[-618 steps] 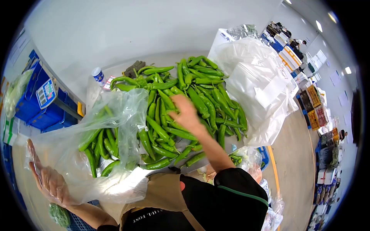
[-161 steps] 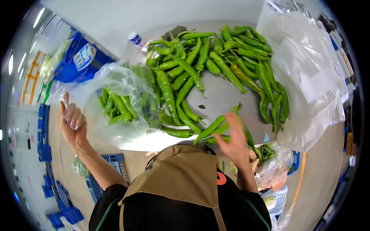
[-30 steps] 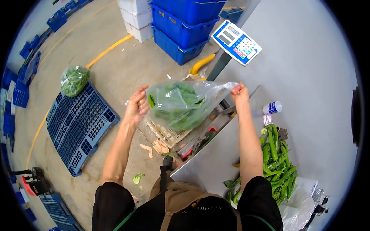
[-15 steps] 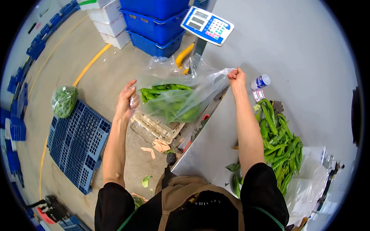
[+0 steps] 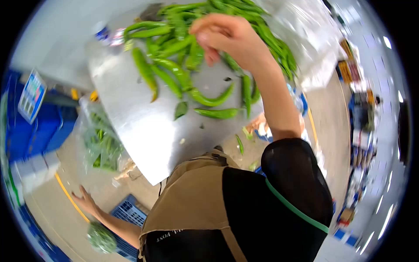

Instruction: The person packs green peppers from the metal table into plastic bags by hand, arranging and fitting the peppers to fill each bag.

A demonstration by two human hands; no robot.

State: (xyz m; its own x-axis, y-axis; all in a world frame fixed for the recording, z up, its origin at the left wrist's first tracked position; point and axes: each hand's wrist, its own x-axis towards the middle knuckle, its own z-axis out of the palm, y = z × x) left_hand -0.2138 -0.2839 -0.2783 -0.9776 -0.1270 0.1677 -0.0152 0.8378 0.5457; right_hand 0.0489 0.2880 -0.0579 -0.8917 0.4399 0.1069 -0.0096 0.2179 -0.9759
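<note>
My left hand [image 5: 85,201] is at the lower left, fingers spread, just below a clear plastic bag [image 5: 101,146] with green peppers inside; whether the film touches the fingers I cannot tell. My right hand [image 5: 216,37] hovers over the pile of long green peppers [image 5: 174,46] on the metal table [image 5: 152,135]. Its fingers are loosely bent and apart, with nothing visible between them. Several single peppers lie nearer my body, one of them curved [image 5: 211,99], beside a loose leaf [image 5: 180,110].
White plastic sheeting [image 5: 307,41] lies right of the pile. A blue-and-white cup [image 5: 102,33] stands at the back left. The scale display [image 5: 32,96] and blue crates [image 5: 61,124] are at the left. A bagged green vegetable [image 5: 101,238] sits by a blue pallet [image 5: 128,212].
The view has swung right toward the pepper pile. My right hand has let go of the bag and moved over the peppers. My left hand's fingers have spread, and the bag sits at the left.
</note>
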